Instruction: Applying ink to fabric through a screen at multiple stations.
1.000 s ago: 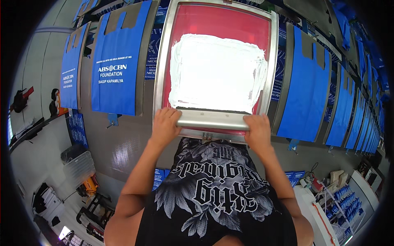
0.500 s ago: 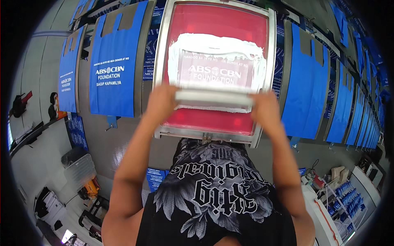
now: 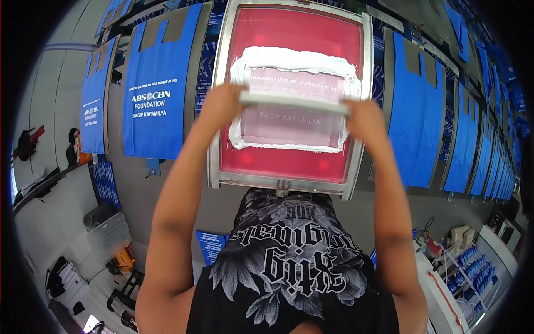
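A silver-edged printing screen (image 3: 261,161) with red mesh lies in front of me. Both my hands grip the ends of a long, pale squeegee (image 3: 295,102) laid across its middle. My left hand (image 3: 225,103) is wrapped round the left end, and my right hand (image 3: 361,118) closes on the right end, slightly blurred. Thick white ink (image 3: 297,57) is piled beyond the squeegee and rings a pale rectangle with lettering. Part of that lettering is hidden behind the squeegee. What lies beneath the screen cannot be seen.
Blue printed bags (image 3: 156,83) lie on grey boards to the left, and more blue bags (image 3: 413,111) line the right in a long row. A metal hinge or clamp (image 3: 283,187) sits at the screen's near edge. A clear plastic crate (image 3: 108,234) stands lower left.
Both hands have pushed the squeegee away from me, up the screen. The near part of the lettered rectangle now shows with less ink on it.
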Demonstrator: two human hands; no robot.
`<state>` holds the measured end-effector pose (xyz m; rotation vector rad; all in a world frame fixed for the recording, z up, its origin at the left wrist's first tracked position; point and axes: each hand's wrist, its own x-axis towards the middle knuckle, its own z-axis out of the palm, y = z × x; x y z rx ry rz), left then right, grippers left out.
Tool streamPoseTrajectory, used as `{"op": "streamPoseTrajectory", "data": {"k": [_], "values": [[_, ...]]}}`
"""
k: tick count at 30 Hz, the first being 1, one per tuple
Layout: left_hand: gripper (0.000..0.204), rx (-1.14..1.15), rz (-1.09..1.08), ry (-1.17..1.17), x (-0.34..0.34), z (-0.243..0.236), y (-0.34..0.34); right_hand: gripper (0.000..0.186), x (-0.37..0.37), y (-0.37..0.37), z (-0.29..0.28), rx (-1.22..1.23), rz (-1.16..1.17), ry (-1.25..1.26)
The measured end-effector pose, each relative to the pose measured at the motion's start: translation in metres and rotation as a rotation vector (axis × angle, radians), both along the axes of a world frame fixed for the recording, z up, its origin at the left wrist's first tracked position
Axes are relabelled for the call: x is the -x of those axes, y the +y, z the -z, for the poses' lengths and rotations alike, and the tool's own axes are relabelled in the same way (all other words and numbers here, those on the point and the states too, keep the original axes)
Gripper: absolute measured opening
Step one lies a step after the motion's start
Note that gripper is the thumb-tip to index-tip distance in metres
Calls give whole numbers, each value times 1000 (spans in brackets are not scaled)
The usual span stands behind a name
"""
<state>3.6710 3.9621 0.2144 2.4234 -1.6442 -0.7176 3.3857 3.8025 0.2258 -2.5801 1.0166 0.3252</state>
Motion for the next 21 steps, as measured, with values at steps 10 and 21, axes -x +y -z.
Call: {"op": "streamPoseTrajectory", "data": {"k": [10, 21], "values": [[29, 360, 48, -106, 0, 31, -21, 33, 2, -19, 42, 171, -61, -237], [47, 748, -146, -386, 23, -41, 11, 39, -55, -123, -27, -107, -15, -119]]}}
